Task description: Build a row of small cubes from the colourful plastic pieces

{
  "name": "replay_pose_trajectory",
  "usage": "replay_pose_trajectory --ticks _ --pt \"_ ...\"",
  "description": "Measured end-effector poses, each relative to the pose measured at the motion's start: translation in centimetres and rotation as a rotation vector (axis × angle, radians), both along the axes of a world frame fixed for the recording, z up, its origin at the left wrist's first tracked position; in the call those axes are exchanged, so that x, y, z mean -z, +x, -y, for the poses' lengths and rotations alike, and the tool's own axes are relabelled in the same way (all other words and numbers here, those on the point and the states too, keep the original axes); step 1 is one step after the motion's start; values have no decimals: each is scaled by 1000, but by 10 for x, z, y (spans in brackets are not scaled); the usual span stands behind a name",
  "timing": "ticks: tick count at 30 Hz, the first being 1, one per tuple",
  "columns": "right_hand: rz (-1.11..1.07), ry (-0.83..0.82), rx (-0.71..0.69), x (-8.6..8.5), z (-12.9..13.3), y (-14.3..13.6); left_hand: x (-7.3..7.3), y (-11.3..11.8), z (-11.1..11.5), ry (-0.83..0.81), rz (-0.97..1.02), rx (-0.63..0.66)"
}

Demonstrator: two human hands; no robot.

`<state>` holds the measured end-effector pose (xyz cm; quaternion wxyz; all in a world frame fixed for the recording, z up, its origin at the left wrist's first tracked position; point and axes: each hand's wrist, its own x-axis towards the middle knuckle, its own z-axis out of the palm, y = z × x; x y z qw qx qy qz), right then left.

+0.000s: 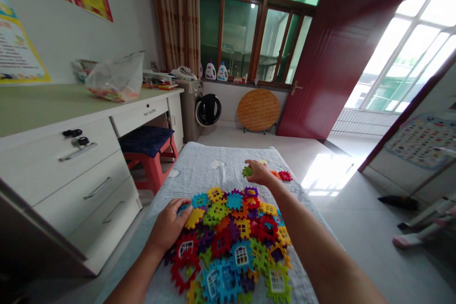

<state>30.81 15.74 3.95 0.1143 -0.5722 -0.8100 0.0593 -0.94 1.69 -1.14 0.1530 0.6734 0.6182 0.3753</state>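
Green notched piece [246,171] pinched in your right hand [260,173], near the tabletop's far right corner

Your right thumb and fingers grasp it at one side, above the cloth [199,159]. Beyond the wrist, toward the right edge, lie an orange piece [274,174] and a red piece [285,176]. Your left hand [169,223] is at the left side of the pile, fingers on a yellow piece [194,218] and over a blue piece [183,208]; can't tell whether it grips either one.

Loose heap [233,230] of mixed colours runs from mid-tabletop toward the near edge, pieces overlapping, some with window inserts, e.g. the white-barred window [241,255].

Handling, my read: light, stiff plastic, smooth on the faces. Take them by opposite toothed edges, as the teeth give you purchase. Go easy on the thin window bars, and expect overlapped ones to snag neighbours.

Containers: none around the heap. Clear plastic bag [119,76] on the desk [46,104] holds colourful stuff, contents unclear. Desk drawers [96,187] are closed, so you can't see inside.
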Motion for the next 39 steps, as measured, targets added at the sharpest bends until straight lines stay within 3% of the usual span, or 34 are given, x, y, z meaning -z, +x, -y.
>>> replay_pose_trajectory --ticks 4,11,28,36,39 --pt "73 -74 -33 14 -10 -9 1 0 0 9 -3 -2" --pt "159 -141 -68 -5 -14 -10 2 0 -1 6 -30 -1" --pt "184 -189 -94 3 -20 -18 3 -1 -1 -3 -35 5" --pt "85 -97 -22 -17 -31 1 3 -1 0 -6 -36 0" --pt "140 -121 -21 -15 -30 -3 2 -1 0 -10 -37 0"
